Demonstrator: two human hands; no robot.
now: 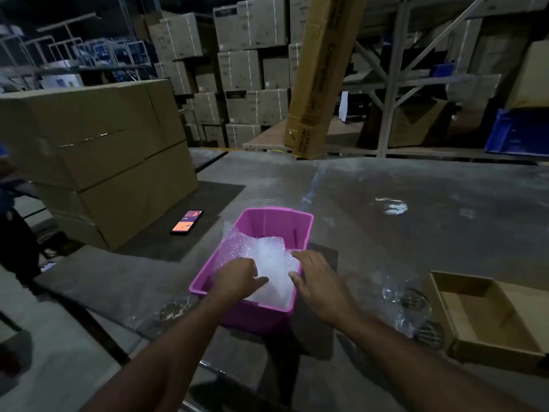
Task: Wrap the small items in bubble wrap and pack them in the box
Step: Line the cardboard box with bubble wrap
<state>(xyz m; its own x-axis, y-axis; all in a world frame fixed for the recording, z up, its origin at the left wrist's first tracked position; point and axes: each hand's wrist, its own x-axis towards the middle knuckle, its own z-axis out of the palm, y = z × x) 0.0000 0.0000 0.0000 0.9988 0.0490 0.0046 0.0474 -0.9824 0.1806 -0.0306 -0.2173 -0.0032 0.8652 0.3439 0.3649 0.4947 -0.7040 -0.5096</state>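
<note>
A pink plastic bin (pixel 276 223) sits on the grey table in front of me, with crumpled bubble wrap (pixel 269 254) filling its near half. My left hand (pixel 237 278) reaches into the bin from the near left, its fingers curled on the wrap. My right hand (pixel 319 282) lies over the bin's right rim, thumb and fingers touching the wrap's right side. Whatever lies under the wrap is hidden. An open cardboard box (pixel 487 316) stands at the right.
A clear plastic bag with metal rings (pixel 413 304) lies between the bin and the cardboard box. A phone (pixel 187 222) with a lit screen rests on a dark mat at the left, next to stacked large cartons (pixel 98 156). Shelving with boxes fills the background.
</note>
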